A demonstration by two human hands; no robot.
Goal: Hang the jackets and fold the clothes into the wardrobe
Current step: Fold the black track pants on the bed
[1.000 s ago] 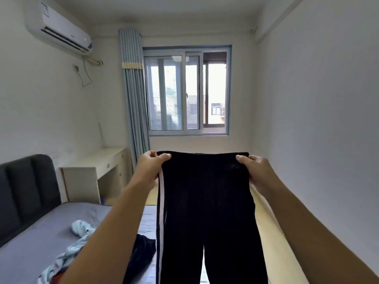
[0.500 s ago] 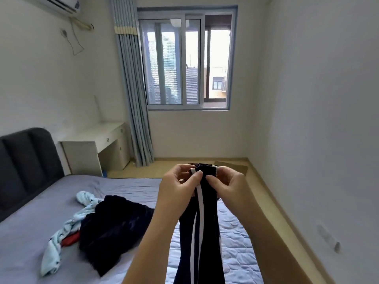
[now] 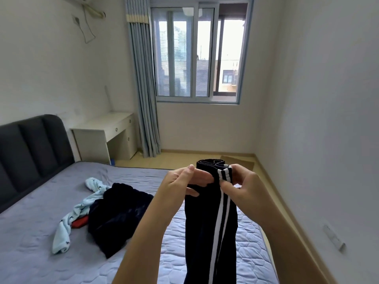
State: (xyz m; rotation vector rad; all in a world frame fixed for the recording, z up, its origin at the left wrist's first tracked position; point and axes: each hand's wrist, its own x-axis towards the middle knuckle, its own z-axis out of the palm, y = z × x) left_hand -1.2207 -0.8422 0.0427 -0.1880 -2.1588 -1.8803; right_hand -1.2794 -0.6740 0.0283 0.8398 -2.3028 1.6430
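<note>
Black trousers (image 3: pixel 207 226) with white side stripes hang down in front of me, folded lengthwise. My left hand (image 3: pixel 182 182) pinches the waistband from the left. My right hand (image 3: pixel 243 184) pinches it at the striped edge from the right. Both hands meet at the top of the trousers, above the bed. On the grey mattress (image 3: pixel 41 261) lie a dark garment (image 3: pixel 117 214), a light blue patterned garment (image 3: pixel 67 220) and a bit of red cloth (image 3: pixel 80 223). No wardrobe is in view.
A dark padded headboard (image 3: pixel 30 148) stands at the left. A white desk (image 3: pixel 104 136) sits by the blue curtain (image 3: pixel 143 85) under the window (image 3: pixel 196 52). A strip of wooden floor (image 3: pixel 276 201) runs between the bed and the right wall.
The trousers were spread wide by the waistband a second ago. My hands came together and lowered, folding them in half lengthwise. My view has tilted down toward the bed.
</note>
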